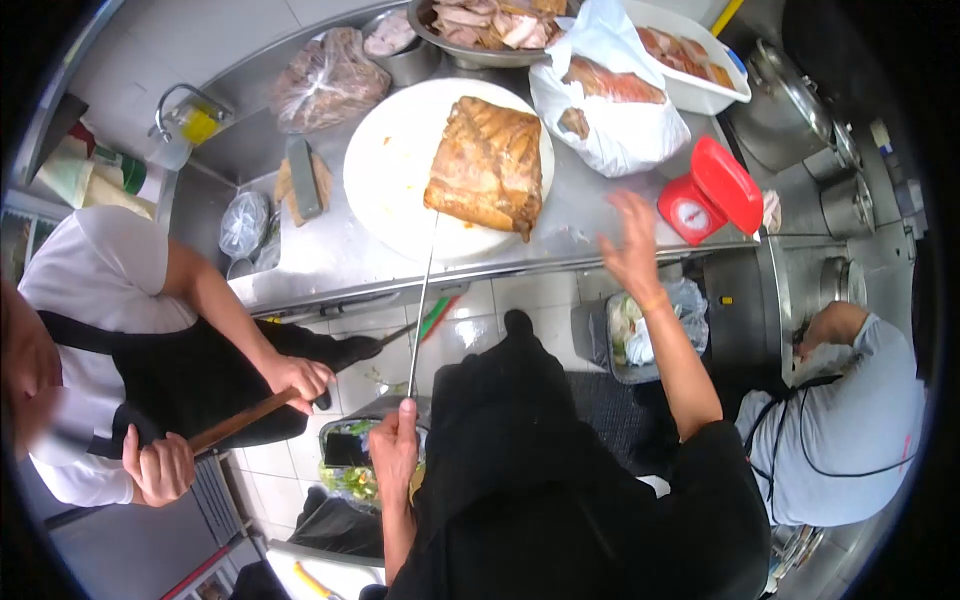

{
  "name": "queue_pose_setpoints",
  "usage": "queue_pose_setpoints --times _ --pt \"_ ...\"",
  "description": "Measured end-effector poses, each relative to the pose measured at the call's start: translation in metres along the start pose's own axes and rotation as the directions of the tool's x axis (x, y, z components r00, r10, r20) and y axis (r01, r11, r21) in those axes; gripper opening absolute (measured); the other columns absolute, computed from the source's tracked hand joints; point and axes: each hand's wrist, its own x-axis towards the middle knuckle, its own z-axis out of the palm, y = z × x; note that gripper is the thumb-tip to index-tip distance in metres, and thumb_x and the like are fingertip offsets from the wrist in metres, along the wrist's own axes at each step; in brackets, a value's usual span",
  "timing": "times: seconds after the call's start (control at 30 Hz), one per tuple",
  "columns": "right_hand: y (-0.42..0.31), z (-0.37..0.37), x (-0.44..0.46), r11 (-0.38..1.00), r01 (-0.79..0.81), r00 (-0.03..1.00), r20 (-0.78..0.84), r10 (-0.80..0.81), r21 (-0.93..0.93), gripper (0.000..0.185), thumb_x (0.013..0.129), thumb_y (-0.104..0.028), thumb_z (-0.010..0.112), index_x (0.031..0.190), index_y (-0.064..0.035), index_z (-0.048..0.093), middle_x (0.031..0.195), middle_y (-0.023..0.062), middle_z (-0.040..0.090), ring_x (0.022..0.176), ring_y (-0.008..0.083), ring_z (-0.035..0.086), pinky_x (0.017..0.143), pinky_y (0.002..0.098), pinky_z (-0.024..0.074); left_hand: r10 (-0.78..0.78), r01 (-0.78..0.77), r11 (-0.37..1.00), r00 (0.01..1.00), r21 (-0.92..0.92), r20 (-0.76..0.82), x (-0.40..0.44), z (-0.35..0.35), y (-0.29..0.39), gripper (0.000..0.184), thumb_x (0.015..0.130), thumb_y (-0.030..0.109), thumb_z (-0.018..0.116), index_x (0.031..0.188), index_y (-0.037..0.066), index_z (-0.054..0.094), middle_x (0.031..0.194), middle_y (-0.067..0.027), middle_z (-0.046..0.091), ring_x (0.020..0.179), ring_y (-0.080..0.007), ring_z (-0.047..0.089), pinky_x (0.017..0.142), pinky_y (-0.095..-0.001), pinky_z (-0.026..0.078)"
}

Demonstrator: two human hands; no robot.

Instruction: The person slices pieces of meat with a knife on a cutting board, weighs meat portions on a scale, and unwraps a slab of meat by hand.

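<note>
My left hand is closed around the near end of a long thin metal rod. The rod's far end reaches the lower left edge of a browned slab of roast meat; I cannot tell whether it pierces the meat. The slab lies on a round white board on the steel counter. My right hand is raised near the counter's front edge, fingers apart and slightly blurred, holding nothing. Beside it stands a red kitchen scale.
A co-worker on the left grips a wooden handle; another works at right. Behind the board are a steel bowl of sliced meat, bagged meat and a white bag. Bins stand below the counter.
</note>
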Motion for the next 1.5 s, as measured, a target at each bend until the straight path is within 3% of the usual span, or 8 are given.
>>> queue_pose_setpoints --times 0.27,0.67,0.9,1.1,1.17,1.3,1.43,1.5 --pt "-0.049 0.036 0.100 0.899 0.379 0.784 0.440 -0.437 0.219 0.067 0.058 -0.002 0.078 0.122 -0.0123 0.061 0.129 0.0109 0.056 0.125 0.0350 0.052 0.106 0.0449 0.0430 0.010 -0.019 0.996 0.995 -0.084 -0.101 -0.001 -0.012 -0.018 0.057 0.101 0.042 0.061 0.073 -0.007 0.064 0.055 -0.0043 0.048 0.055 -0.0118 0.043 0.052 -0.0335 0.034" --pt "-0.112 0.083 0.047 0.920 0.334 0.937 0.031 -0.347 0.204 0.058 0.062 0.006 0.061 0.118 -0.0111 0.062 0.122 0.0173 0.052 0.113 0.0389 0.052 0.098 0.0426 0.0475 -0.034 0.022 0.986 0.997 -0.165 -0.075 0.033 -0.002 0.003 0.062 0.101 0.048 0.059 0.064 -0.002 0.054 0.054 0.0004 0.043 0.054 -0.0090 0.037 0.050 -0.0328 0.031" --pt "-0.083 0.092 0.060 0.845 0.461 0.858 0.106 -0.503 0.270 0.024 0.082 -0.018 0.077 0.099 -0.0083 0.063 0.098 0.0111 0.055 0.096 0.0330 0.058 0.078 0.0431 0.0507 -0.005 -0.009 0.989 0.996 -0.145 -0.091 0.038 0.002 -0.013 0.063 0.100 0.050 0.060 0.066 -0.003 0.059 0.054 -0.0004 0.045 0.053 -0.0097 0.041 0.049 -0.0325 0.033" --pt "-0.078 0.104 0.070 0.875 0.365 0.926 -0.029 -0.376 0.317 0.023 0.094 -0.026 0.071 0.086 -0.0063 0.063 0.079 0.0102 0.058 0.069 0.0277 0.061 0.061 0.0391 0.0499 -0.057 0.041 0.983 0.995 -0.176 -0.086 0.026 0.004 -0.018 0.065 0.099 0.052 0.060 0.068 -0.005 0.061 0.054 -0.0027 0.051 0.054 -0.0102 0.047 0.051 -0.0314 0.038" --pt "-0.085 0.108 0.069 0.864 0.027 1.000 -0.027 -0.016 0.502 0.036 0.098 -0.034 0.065 0.079 -0.0037 0.061 0.069 0.0109 0.056 0.060 0.0241 0.057 0.059 0.0373 0.0472 -0.059 0.042 0.983 0.994 -0.181 -0.088 0.025 0.003 -0.019 0.065 0.099 0.052 0.060 0.070 -0.005 0.063 0.054 -0.0028 0.051 0.054 -0.0102 0.047 0.051 -0.0313 0.038" --pt "-0.075 0.090 0.066 0.503 -0.553 0.823 0.341 0.455 0.664 0.061 0.105 -0.047 0.050 0.068 0.0016 0.053 0.055 0.0110 0.049 0.053 0.0181 0.049 0.056 0.0353 0.0411 -0.035 0.023 0.986 0.997 -0.164 -0.071 0.029 -0.002 -0.016 0.063 0.099 0.052 0.060 0.073 -0.005 0.066 0.054 -0.0016 0.050 0.053 -0.0098 0.045 0.050 -0.0311 0.036" --pt "-0.053 0.053 0.019 0.703 -0.562 0.816 0.154 0.558 0.435 0.061 0.105 -0.045 0.046 0.066 0.0013 0.050 0.055 0.0101 0.044 0.054 0.0189 0.044 0.057 0.0408 0.0372 -0.032 0.019 0.975 0.998 -0.223 -0.053 0.040 -0.006 -0.011 0.061 0.101 0.049 0.059 0.069 -0.003 0.063 0.055 0.0002 0.049 0.051 -0.0083 0.041 0.047 -0.0296 0.031" --pt "-0.030 0.046 -0.022 0.546 -0.642 0.697 0.114 0.707 0.539 0.057 0.104 -0.047 0.048 0.064 -0.0052 0.048 0.057 0.0034 0.043 0.051 0.0141 0.039 0.050 0.0355 0.0325 0.006 -0.013 0.972 0.999 -0.235 -0.033 0.046 -0.010 -0.010 0.060 0.102 0.048 0.058 0.069 -0.002 0.062 0.056 0.0013 0.048 0.050 -0.0073 0.039 0.046 -0.0287 0.028"
